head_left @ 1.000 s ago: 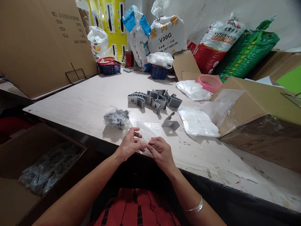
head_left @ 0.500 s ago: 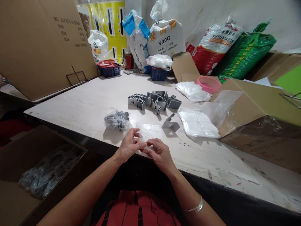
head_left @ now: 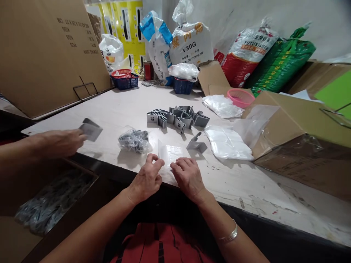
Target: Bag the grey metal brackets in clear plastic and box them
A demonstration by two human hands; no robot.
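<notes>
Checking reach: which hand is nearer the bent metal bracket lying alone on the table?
Right: the right hand sits just in front of the bracket, not touching; the left hand lies farther left.

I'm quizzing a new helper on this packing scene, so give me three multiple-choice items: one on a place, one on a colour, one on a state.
1. Where is the loose metal bracket?
A. Right of the clear plastic bag
B. In the blue basket
C. Inside the clear plastic bag

2. What colour is the round basket on the right?
A. Blue
B. Pink
C. Yellow

3. What is the co-worker's hand doing?
A. Holding grey metal brackets
B. Resting empty
C. Holding the clear plastic bag

Answers:
1. A, it lies just past the bag's right edge.
2. B, its rim is plainly pink.
3. A, the brackets sit in its fingers.
</notes>
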